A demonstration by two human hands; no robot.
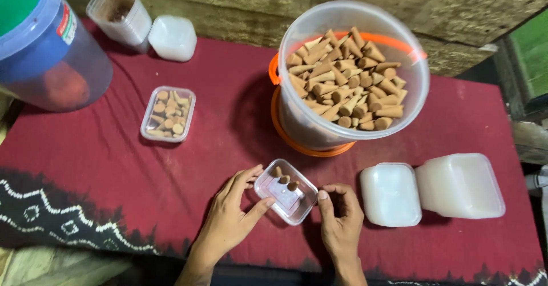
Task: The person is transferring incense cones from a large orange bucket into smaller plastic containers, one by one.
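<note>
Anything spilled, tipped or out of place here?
Nothing stands out. The cones stay inside the bucket and the filled box; the left hand and right hand hold the small tray roughly level.

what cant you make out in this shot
Head view, all of it:
- Right hand: fingers curled, so whether it holds cones is hidden.
- Bucket: its depth of cones, hidden by the top layer.
- Blue tub: cut off by the left and top edges.
- Far jar: contents too small to tell.

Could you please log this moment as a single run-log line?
left hand: holds small clear box | right hand: curled beside box | box: three cones | bucket: full of cones
</note>
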